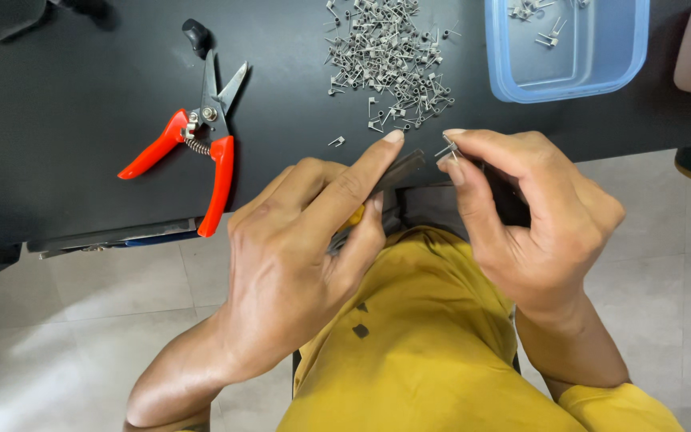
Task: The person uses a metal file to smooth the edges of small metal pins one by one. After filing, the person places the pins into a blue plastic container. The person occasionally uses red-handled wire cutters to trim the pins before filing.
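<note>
A: Two hands over the worktop (81,120) edge; red shears (193,160) lie idle at left. Grips?

B: Left hand (297,264) clenched on a flat metal tool (397,170); right hand (533,224) pinches a wire coil (448,148), likely light, springy, best held by its legs

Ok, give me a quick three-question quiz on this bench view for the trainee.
1. True or false: the red-handled cutters lie on the black table, held by neither hand.
2. Which hand pinches a small wire coil between thumb and fingertips? A) left hand B) right hand
3. What does the blue plastic tub hold?

Key
1. True; they lie apart from both hands.
2. B; the coil sits at the right hand's fingertips, while the left hand grips a slim metal tool with a yellow handle.
3. A few wire coils; the large pile of coils lies loose on the table.
</note>
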